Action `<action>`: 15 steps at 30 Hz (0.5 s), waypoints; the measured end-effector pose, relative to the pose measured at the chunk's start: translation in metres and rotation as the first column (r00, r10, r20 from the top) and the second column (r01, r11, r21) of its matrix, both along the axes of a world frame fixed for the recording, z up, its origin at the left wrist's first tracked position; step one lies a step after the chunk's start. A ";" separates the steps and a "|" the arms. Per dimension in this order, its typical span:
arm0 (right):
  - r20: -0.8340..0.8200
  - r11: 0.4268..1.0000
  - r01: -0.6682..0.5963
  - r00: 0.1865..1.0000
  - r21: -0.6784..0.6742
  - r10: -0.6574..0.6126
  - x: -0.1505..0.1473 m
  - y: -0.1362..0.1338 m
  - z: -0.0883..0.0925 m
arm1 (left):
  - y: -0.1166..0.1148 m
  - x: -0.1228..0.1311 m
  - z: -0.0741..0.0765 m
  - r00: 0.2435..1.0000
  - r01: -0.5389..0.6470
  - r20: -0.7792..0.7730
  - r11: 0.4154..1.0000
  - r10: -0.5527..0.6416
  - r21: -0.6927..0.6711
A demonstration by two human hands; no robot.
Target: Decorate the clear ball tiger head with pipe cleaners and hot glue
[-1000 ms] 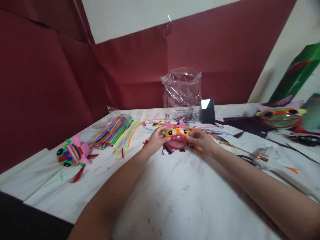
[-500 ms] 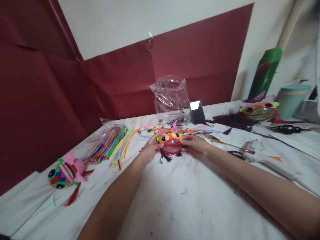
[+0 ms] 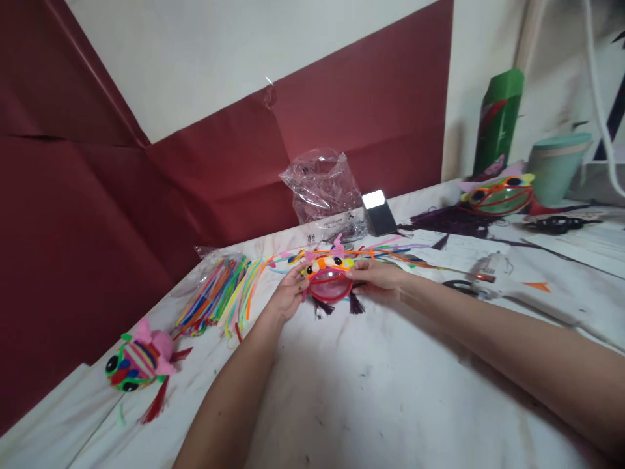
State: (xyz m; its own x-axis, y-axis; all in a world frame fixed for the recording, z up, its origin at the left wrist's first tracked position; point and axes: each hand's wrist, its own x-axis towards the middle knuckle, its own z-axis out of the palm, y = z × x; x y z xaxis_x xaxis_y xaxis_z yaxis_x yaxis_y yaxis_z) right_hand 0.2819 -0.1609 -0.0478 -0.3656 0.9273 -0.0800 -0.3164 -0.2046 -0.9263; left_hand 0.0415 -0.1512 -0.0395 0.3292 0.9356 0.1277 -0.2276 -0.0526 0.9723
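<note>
Between both hands is a pipe-cleaner animal figure (image 3: 331, 286) with big black eyes, an orange and yellow brow, a pink peak on top, a see-through round front edged in red and dark purple tassels below. My left hand (image 3: 289, 294) grips its left side, fingers closed on the edge. The opposite side is held by my right hand (image 3: 375, 277), thumb and fingers pressed on it. Parts of the fingers behind the figure are hidden. Loose coloured pipe cleaners (image 3: 247, 296) lie to the left and behind it.
A pink and green figure (image 3: 139, 358) with red tassels lies at left. A glue gun (image 3: 547, 303) and black-handled scissors (image 3: 461, 287) are at right. Behind stand a plastic bag (image 3: 322, 185), a dark phone-like block (image 3: 379, 213), another figure (image 3: 500, 195), a green bottle (image 3: 499, 124) and a mint cup (image 3: 557, 169).
The view has shifted, so background things sit further left. The held figure is tilted slightly differently, and its right tassel shows more fully. Both hands keep their hold.
</note>
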 end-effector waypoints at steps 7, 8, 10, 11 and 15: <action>-0.016 0.990 0.044 0.999 0.133 -0.042 -0.003 -0.002 -0.004 | -0.001 -0.007 0.015 0.996 0.013 -0.094 0.986 0.003 0.169; -0.011 0.990 0.046 0.999 0.136 -0.045 -0.003 -0.002 -0.005 | -0.001 -0.007 0.015 0.995 0.012 -0.104 0.984 0.007 0.177; -0.001 0.989 0.048 0.999 0.138 -0.049 -0.002 -0.001 -0.008 | -0.001 -0.006 0.014 0.994 0.004 -0.112 0.984 0.017 0.178; 0.004 0.989 0.049 0.999 0.139 -0.050 -0.002 -0.001 -0.009 | -0.001 -0.005 0.014 0.993 -0.004 -0.113 0.985 0.024 0.174; 0.023 0.989 0.053 0.998 0.139 -0.057 -0.001 0.000 -0.012 | -0.002 -0.003 0.011 0.992 -0.025 -0.115 0.989 0.043 0.148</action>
